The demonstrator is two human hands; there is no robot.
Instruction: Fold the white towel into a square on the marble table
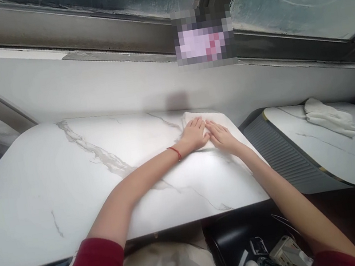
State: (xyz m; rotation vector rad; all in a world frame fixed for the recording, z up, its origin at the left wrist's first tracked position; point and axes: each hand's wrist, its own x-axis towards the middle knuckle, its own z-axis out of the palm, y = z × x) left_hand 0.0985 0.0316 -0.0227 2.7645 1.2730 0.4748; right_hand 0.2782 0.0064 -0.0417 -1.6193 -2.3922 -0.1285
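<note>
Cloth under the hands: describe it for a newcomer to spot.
Start at the marble-patterned table spanning left and centre. At its far right, near the wall, a white cloth lies beneath the left hand and right hand. It is flat, unlike the bunched cloth on the neighbouring table.

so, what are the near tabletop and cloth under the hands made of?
Near tabletop: smooth, slightly glossy; maybe sintered stone or laminate, from grey marble-like veining and bright sheen. Cloth: matte white fabric, perhaps cotton or microfiber; soft edges, weave unreadable.
</note>
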